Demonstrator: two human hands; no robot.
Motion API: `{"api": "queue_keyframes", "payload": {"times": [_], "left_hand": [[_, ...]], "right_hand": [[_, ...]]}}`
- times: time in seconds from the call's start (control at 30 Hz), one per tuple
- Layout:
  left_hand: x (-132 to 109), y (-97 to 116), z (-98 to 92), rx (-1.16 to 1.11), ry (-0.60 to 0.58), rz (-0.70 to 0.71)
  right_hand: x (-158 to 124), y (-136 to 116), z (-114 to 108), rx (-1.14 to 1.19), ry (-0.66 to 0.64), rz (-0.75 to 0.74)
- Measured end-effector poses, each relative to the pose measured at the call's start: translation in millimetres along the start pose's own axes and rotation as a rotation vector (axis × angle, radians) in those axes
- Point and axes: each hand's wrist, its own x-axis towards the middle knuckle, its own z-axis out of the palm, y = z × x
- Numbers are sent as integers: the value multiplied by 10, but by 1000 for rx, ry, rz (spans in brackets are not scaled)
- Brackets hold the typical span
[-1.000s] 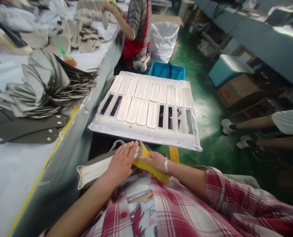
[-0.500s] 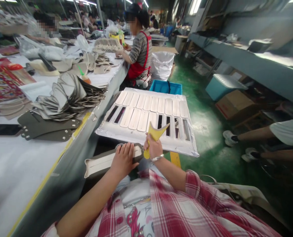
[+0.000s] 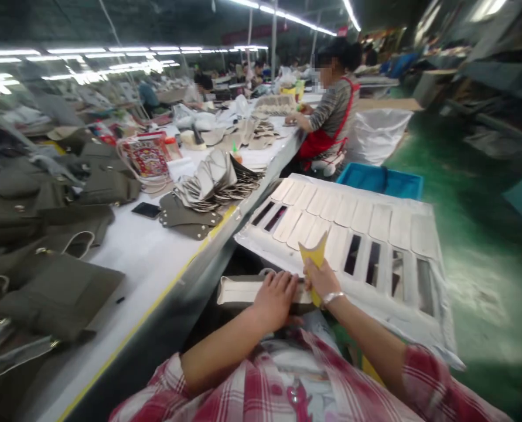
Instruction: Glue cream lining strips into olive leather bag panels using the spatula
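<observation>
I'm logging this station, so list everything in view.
notched piece: 1, yellow, centre
long piece: 1, dark and cream, lower centre
slotted board: 1, white, centre right
panels: many, cream, on board
table: 1, white, left
phone: 1, black, on table
curved pieces: many, grey, on table
bags: several, olive-grey, table's left
patterned bag: 1, red, on table
crate: 1, blue, beyond board
sack: 1, white, behind crate
co-workers: several, nearest red-aproned, beyond board
lights: many, white, overhead
left hand: 1, bare, on long piece
right hand: 1, bare, around notched piece

My shirt (image 3: 256, 390) is of red-white plaid; the piece (image 3: 314, 257) in my right hand (image 3: 323, 279) is yellow, the floor (image 3: 480, 293) green.
</observation>
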Motion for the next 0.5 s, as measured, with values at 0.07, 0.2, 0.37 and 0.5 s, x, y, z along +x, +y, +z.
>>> {"api": "queue_keyframes", "payload": {"times": [0.07, 0.2, 0.37, 0.5], "left_hand": [[-300, -234, -103, -132, 182, -109], [-932, -778, -93, -629, 622, -657], [-963, -975, 91, -1243, 572, -752], [-823, -933, 25, -1294, 539, -736]], "right_hand": [[-9, -60, -24, 39, -8, -19], [4, -267, -19, -188, -402, 84], [362, -592, 251, -894, -723, 18], [702, -694, 624, -1335, -725, -390]]}}
